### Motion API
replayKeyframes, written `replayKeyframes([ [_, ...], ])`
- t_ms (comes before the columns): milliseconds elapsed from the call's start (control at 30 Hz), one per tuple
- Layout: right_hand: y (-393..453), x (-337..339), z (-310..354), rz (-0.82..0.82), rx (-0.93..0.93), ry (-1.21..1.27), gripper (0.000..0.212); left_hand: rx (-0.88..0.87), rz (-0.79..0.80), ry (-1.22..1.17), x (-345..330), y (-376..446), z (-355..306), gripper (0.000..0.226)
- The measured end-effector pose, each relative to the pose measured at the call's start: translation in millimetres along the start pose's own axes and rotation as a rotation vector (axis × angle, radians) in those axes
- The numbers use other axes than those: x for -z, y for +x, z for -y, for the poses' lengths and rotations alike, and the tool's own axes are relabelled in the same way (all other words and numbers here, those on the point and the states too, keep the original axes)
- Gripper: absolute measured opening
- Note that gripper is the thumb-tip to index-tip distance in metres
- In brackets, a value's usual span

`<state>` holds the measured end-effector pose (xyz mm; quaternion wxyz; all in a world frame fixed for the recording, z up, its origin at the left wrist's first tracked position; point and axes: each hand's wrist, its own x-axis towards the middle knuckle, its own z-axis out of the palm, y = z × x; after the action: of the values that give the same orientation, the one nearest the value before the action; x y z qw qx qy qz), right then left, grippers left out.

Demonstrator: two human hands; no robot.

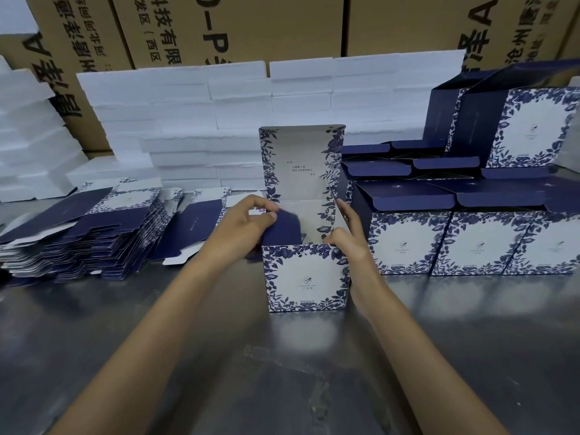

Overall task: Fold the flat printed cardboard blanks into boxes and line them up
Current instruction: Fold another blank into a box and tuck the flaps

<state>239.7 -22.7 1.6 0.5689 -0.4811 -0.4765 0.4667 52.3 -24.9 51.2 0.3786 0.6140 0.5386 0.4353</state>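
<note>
- A dark blue side flap [284, 229] is pinched by the left hand [248, 224], apparently to tuck it inward.
- The box [306, 277] is steadied at its right top corner by the right hand [346, 237], fingers pressed together on the wall.
- The box is stood mid-surface [157, 340], lid [301, 164] raised.
- Flat blanks [78, 233] are stacked left; finished boxes [470, 243] are lined up right.

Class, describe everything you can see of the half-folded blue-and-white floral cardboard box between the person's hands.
The blue-and-white floral printed cardboard box stands upright on the grey metal table. Its lid is raised, showing a pale inside with small text. The left hand pinches a navy side flap, folding it inward; the right hand steadies the right wall. Its front has a floral border around a small logo.
</note>
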Motion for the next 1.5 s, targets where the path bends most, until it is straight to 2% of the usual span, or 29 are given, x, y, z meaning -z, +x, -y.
replayKeyframes([
  [200,-6.7,1.1,2.3,0.093,0.058,-0.011,0.067,0.005,-0.098,-0.091,-8.8,6.8,1.2,0.010],
  [333,-18.8,6.5,7.0,0.185,0.075,0.005,0.050,-0.064,-0.226,-0.135,-12.2,14.0,6.7,0.006],
  [400,-20.8,14.0,7.2,0.280,0.066,-0.021,0.060,-0.018,-0.228,-0.332,-17.4,13.3,11.3,0.009],
  [467,-17.0,21.4,8.7,0.327,0.047,-0.056,0.083,-0.008,-0.208,-0.552,-22.7,10.4,17.7,0.010],
  [567,-14.5,29.7,19.7,0.331,0.021,-0.110,0.101,-0.074,-0.202,-0.670,-27.9,7.0,24.1,0.009],
  [633,-15.6,34.1,25.1,0.311,0.031,-0.141,0.094,-0.096,-0.216,-0.690,-29.8,6.0,26.9,0.012],
  [767,-21.0,41.7,28.7,0.195,0.085,-0.311,0.059,-0.095,-0.218,-0.682,-36.3,-1.3,34.4,0.013],
  [833,-19.2,47.2,34.5,0.202,0.060,-0.392,0.045,-0.085,-0.229,-0.650,-40.7,-4.0,34.4,0.012],
  [967,-11.8,44.9,47.5,0.301,-0.026,-0.467,0.049,-0.080,-0.236,-0.633,-37.9,-2.5,28.4,0.013],
  [1067,-7.5,38.6,51.5,0.338,-0.041,-0.537,0.061,-0.052,-0.236,-0.623,-31.6,-1.8,28.6,0.013],
  [1167,-4.2,36.0,62.5,0.388,-0.119,-0.536,0.060,-0.056,-0.234,-0.595,-25.8,0.0,29.3,0.016],
  [1367,0.6,27.1,63.7,0.386,-0.043,-0.617,0.048,-0.062,-0.205,-0.578,-17.7,2.1,32.8,0.020],
  [1500,11.9,27.0,68.6,0.366,-0.077,-0.681,0.054,-0.057,-0.210,-0.576,-15.4,1.9,32.5,0.019],
])
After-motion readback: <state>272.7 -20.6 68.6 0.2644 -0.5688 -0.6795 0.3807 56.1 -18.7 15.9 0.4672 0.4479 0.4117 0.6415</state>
